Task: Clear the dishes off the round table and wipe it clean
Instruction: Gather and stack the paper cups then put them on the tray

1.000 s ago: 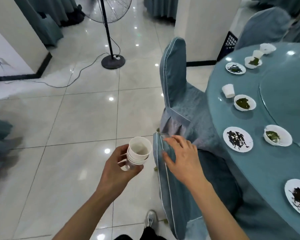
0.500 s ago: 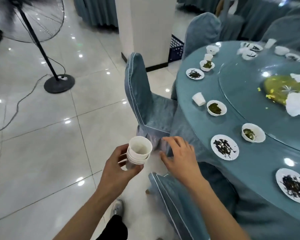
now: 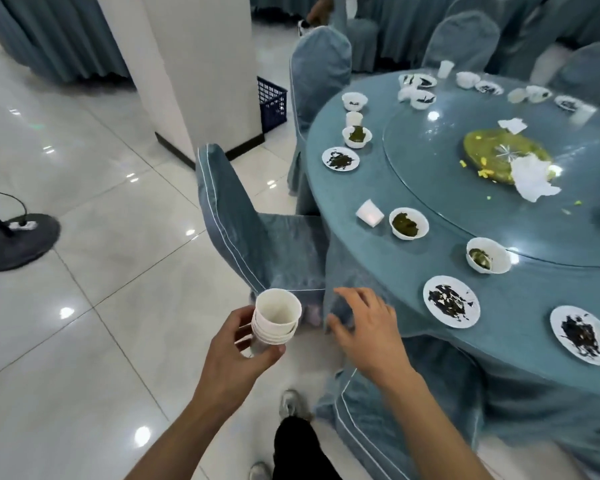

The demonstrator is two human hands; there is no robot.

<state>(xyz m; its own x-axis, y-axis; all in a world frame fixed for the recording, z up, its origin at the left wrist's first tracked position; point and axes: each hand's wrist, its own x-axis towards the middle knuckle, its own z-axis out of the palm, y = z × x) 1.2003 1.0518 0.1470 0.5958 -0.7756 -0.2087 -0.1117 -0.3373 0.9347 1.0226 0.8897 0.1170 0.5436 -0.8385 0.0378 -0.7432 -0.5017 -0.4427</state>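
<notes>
**Swinging back round to the table with a stack of cups in hand**

Turning toward the round table (image 3: 413, 271) has brought way more of it into view than a second ago: back then I mostly saw floor, the fan and one chair, now the whole near arc is laid out. My left hand (image 3: 238, 355) hasn't changed its job, fingers and thumb curled round the stack of white cups (image 3: 276, 318), open end up, held out over the floor tiles just beside the table's skirt. My right hand (image 3: 364, 327) has come off the chair back it was near and now sits with fingers loosely spread, holding nothing, right at the draped tablecloth edge; can't tell if it's actually touching the cloth.

What's still out there: a tipped-over cup (image 3: 370, 212) lying on its side beside a bowl of green leftovers (image 3: 408, 223), another bowl (image 3: 488, 255) further along, and two plates with dark scraps (image 3: 451, 301) (image 3: 583, 335) near the rim. More dishes ring the far side, plus a yellow-green smear and crumpled napkins on the glass turntable (image 3: 430, 188).

So I reckon clearing is barely started, and that fallen cup looks like the next one for the stack. Wiping is a long way off.
</notes>
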